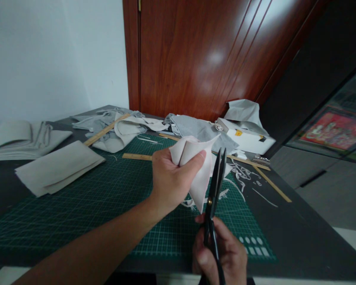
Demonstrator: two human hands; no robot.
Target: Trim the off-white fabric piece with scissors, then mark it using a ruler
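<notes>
2 hands full: L hand (172, 178) closed on cloth (204, 174), R hand (230, 253) round blk scissors (213, 194); box (249, 139) w/ yellow label (239, 133), unreadable.

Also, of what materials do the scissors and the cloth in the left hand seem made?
Scissors: probably steel, dark, with a slight sheen on the blades and a brass-coloured pivot; the black handles could be painted metal or plastic. Cloth: pale, matte textile, judging by its soft folds; the fibre cannot be told.
</notes>
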